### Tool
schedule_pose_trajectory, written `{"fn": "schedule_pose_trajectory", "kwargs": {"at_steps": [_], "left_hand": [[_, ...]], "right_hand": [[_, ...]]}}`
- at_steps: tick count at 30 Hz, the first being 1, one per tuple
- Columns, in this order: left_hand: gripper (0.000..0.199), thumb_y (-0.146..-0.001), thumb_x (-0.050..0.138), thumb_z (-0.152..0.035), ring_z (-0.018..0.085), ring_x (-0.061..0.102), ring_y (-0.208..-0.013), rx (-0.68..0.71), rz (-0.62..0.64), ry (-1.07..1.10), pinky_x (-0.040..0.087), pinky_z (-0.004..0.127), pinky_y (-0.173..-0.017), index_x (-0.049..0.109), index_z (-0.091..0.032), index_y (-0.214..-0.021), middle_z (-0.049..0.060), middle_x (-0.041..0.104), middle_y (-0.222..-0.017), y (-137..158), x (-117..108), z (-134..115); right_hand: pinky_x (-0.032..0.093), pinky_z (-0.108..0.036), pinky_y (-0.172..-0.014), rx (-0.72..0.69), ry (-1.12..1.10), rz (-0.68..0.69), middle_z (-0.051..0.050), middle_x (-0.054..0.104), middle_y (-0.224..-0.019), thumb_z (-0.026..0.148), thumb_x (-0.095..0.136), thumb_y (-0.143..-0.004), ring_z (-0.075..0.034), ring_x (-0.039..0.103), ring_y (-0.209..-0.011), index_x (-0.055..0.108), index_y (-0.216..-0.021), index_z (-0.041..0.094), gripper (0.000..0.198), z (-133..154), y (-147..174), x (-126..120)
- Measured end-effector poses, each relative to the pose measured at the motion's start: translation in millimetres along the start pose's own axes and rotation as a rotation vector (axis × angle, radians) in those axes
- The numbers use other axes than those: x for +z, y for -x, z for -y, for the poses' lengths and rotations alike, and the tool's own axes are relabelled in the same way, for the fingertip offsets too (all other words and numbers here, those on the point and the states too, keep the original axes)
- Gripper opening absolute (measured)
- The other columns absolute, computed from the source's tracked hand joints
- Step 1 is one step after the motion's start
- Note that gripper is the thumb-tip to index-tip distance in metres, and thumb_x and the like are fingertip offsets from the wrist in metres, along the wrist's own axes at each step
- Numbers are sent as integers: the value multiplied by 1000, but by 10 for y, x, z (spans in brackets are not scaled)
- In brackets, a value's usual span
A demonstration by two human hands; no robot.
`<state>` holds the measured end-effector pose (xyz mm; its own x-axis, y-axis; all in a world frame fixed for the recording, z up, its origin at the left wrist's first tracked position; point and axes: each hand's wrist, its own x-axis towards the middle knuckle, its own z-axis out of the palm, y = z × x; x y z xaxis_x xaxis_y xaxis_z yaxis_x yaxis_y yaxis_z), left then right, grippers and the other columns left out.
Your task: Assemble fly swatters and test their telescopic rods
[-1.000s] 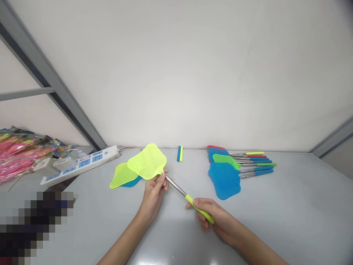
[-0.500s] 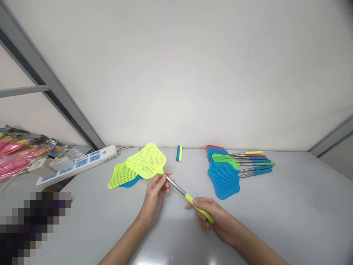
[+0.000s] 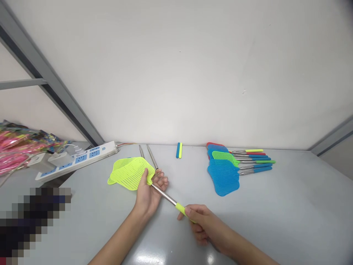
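The left hand [image 3: 149,195] pinches a yellow fly swatter [image 3: 135,177] near the base of its mesh head, thumb on top; the right hand [image 3: 205,224] has its grip wrapped around the yellow handle [image 3: 180,208]. The swatter is over the counter [image 3: 275,209], left of centre, overlapping another yellow swatter [image 3: 111,180]. Two metal shafts [image 3: 152,156] extend toward the far edge. Blue, green and red swatters [image 3: 224,178] lie stacked to the right.

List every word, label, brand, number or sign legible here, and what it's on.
None can be read.
Held yellow-green swatter: no lettering visible.
Swatters on the right: no lettering visible.
Power strip: any markings too small to read.
Pink wrapped items: too blurred to tell whether they bear print.
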<state>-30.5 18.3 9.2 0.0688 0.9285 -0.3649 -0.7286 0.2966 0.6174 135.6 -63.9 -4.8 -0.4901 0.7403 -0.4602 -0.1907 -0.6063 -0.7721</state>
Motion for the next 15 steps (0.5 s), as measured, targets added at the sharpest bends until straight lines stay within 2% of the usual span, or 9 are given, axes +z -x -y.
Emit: {"fn": "schedule_pose_trajectory", "kwargs": {"at_steps": [2, 4, 7, 10, 15], "left_hand": [[28, -82, 35, -32, 7, 45, -46, -71, -59, 100, 42, 21, -44, 50, -9, -79, 2, 49, -61, 4, -20, -38], [29, -84, 30, -30, 4, 33, -35, -109, -53, 167, 32, 16, -33, 48, -9, -76, -3, 40, -51, 19, -28, -64], [30, -85, 29, -31, 3, 22, -30, -48, -18, 168, 23, 15, -27, 49, -9, -77, -8, 26, -44, 52, -13, -61], [30, -85, 32, -32, 3, 20, -29, 32, -20, 123, 21, 14, -25, 51, -9, -84, -9, 24, -43, 77, 14, -18], [29, -84, 37, -33, 1, 19, -29, 84, -40, 81, 19, 12, -25, 53, -9, -90, -9, 23, -44, 90, 25, 71]], "right_hand": [[11, -18, -36, 50, -107, 65, 9, 19, -46, 50, 44, -74, -2, 13, -35, 53, -82, 19, 34, -48, 0, 52], [10, -17, -36, 124, -264, 180, 9, 20, -46, 48, 41, -77, -2, 11, -35, 51, -83, 19, 31, -82, -5, 87], [10, -17, -35, 214, -456, 323, 9, 19, -45, 42, 39, -79, -2, 11, -33, 50, -82, 18, 26, -111, -28, 90], [9, -16, -34, 243, -518, 360, 9, 20, -44, 39, 40, -79, -3, 12, -32, 49, -82, 17, 24, -131, -55, 56], [7, -15, -32, 294, -548, 378, 9, 19, -43, 38, 40, -79, -3, 11, -31, 47, -81, 17, 22, -151, -77, 16]]}}
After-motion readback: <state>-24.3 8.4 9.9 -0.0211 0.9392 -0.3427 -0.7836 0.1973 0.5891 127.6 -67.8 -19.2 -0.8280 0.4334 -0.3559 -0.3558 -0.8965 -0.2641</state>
